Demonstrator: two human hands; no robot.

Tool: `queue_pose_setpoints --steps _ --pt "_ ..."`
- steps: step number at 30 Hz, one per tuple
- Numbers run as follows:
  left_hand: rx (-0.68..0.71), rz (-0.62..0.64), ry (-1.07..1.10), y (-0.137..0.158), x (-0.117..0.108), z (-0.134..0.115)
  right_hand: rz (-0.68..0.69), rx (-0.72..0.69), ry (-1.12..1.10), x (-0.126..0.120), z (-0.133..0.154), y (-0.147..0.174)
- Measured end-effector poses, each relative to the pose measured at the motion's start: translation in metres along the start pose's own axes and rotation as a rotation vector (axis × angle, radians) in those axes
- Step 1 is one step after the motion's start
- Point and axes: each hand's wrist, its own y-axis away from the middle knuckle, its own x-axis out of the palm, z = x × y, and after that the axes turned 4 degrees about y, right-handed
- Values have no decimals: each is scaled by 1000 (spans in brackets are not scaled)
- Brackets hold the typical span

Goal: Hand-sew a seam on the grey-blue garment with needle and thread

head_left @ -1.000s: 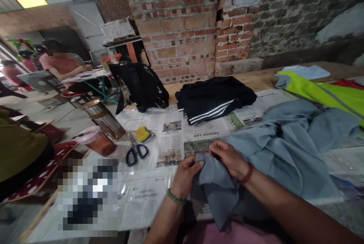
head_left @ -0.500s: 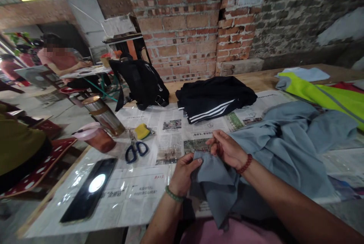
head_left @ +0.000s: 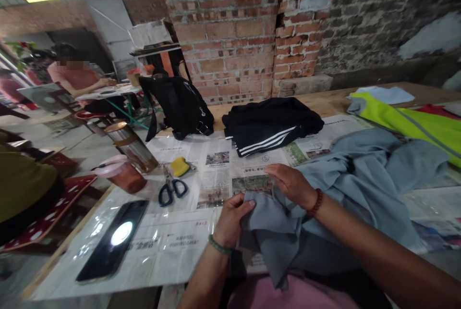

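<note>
My left hand (head_left: 232, 220), with a green bead bracelet on its wrist, pinches the top edge of a grey cloth (head_left: 268, 215) between thumb and fingers. The cloth hangs in folds toward my lap. Just right of that edge is my right hand (head_left: 290, 185), wearing a dark red bead bracelet. Its fingers are drawn together, and anything held in them is too small to make out. More grey-blue fabric (head_left: 374, 179) lies crumpled on the table to the right, behind my right forearm.
Newspaper under clear plastic covers the table (head_left: 187, 246). At left are a phone (head_left: 113, 241), scissors (head_left: 173, 191), a yellow sponge-like piece (head_left: 180, 166), a lidded cup (head_left: 124, 174) and a metal flask (head_left: 133, 148). Behind lie a black backpack (head_left: 180, 107), dark striped clothing (head_left: 273, 124) and a yellow-green garment (head_left: 414, 121).
My right hand has shifted slightly right, away from the cloth's pinched edge, and its fingers have turned. My left hand stays on the cloth in nearly the same place.
</note>
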Motion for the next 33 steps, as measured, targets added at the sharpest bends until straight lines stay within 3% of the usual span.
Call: queue_pose_setpoints --steps 5,11,14,21,25,33 --pt "-9 -5 -9 0 -1 0 -49 -78 275 5 -15 4" --pt "-1 -4 -13 -1 -1 0 -62 -105 371 10 -14 5" --pt "15 -20 -14 -1 0 0 -9 -92 292 11 -10 5" --pt "53 -39 -35 0 1 -1 378 20 15 9 8 5" --pt "16 -26 -12 -2 -1 1 359 28 -140 10 12 9" --pt "3 -27 5 -1 -1 0 356 110 -249 15 14 16"
